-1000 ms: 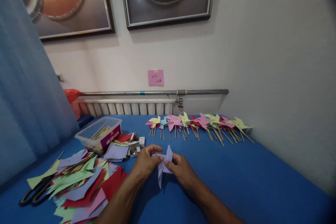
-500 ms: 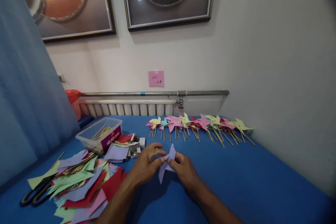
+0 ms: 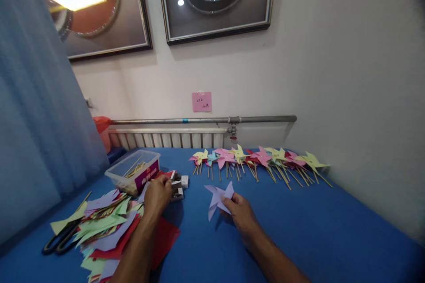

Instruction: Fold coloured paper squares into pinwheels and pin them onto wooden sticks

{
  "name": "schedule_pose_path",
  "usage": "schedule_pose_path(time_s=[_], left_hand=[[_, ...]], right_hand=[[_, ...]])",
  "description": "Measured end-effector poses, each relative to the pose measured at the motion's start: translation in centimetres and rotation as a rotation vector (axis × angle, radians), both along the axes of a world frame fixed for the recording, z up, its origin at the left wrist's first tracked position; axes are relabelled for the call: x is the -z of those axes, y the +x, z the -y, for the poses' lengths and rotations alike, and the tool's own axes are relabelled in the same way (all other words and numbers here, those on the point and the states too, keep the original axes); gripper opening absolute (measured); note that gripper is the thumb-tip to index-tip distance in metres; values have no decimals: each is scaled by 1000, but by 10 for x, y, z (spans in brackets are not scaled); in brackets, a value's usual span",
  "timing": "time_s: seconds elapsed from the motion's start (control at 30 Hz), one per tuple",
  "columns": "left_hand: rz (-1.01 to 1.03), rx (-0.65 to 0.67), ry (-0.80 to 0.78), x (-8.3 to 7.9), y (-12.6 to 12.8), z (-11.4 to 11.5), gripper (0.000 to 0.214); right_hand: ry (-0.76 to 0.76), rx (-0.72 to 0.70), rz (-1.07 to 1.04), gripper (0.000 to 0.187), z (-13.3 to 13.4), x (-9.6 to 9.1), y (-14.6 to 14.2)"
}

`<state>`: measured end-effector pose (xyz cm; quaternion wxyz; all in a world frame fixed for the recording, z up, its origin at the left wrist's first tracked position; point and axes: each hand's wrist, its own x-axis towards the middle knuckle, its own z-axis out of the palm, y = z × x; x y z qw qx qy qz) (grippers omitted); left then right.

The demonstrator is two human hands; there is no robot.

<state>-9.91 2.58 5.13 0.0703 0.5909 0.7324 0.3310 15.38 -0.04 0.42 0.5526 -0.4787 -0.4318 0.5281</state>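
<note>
A lavender paper pinwheel (image 3: 217,199), folded into blades and with no stick visible, is pinched at its right side by my right hand (image 3: 241,212). The thumb lies on its front, while the fingertips are behind the paper. To the left, my left hand (image 3: 158,195) is over the loose paper with its fingers bent together. Its fingertips are at the small open boxes (image 3: 177,190) of metal bits; what they hold, if anything, is too small to make out. Beneath and beside that hand lie lavender paper (image 3: 142,195) and red paper (image 3: 165,236).
Behind the left hand stands a clear plastic tub (image 3: 114,179) of thin sticks. A messy paper pile (image 3: 106,225) and black-handled scissors (image 3: 61,241) lie at the left. Several finished pinwheels (image 3: 226,157) on sticks line the back of the blue table (image 3: 299,230), below a radiator (image 3: 179,139).
My left hand has let go of the lavender pinwheel and moved left to the small boxes. My right hand keeps the pinwheel, now turned more face-on. The view has shifted slightly left.
</note>
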Motion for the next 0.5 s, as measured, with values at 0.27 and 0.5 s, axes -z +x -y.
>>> schedule_pose_path(time_s=[0.27,0.5], left_hand=[[-414,112,-334,15,28,1,30],[-442,98,-321,14,21,0,38]], right_hand=[[3,-20,16,29,5,0,-6],[8,-61,35,26,8,-2,-8]])
